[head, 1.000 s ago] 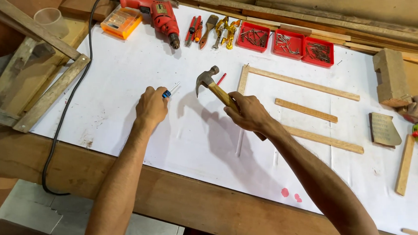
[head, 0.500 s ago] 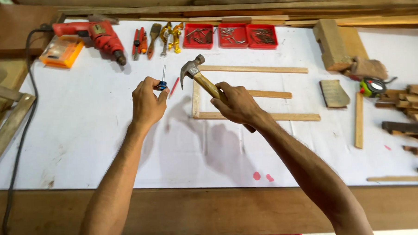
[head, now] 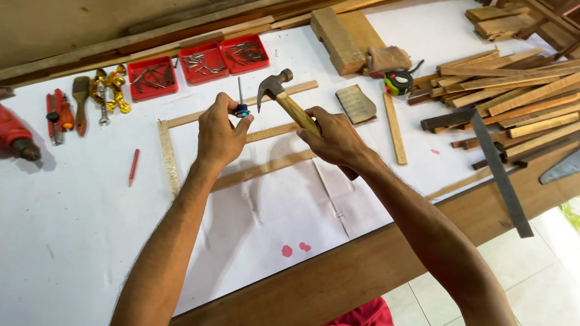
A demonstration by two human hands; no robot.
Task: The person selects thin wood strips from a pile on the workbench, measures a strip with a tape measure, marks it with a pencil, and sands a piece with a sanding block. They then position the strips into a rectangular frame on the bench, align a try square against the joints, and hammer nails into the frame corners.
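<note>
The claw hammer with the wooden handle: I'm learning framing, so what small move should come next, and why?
Probably lower both hands to the thin wooden strip frame. The left hand pinches a thin metal pin with a blue collar upright in mid-air, and the right hand holds the claw hammer with the wooden handle beside it, above the frame.

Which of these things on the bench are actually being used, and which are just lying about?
In use:
left hand holding a small blue-collared tool
right hand holding a hammer
wooden frame

Lying about:
red trays
tape measure
red pencil
drill
</note>
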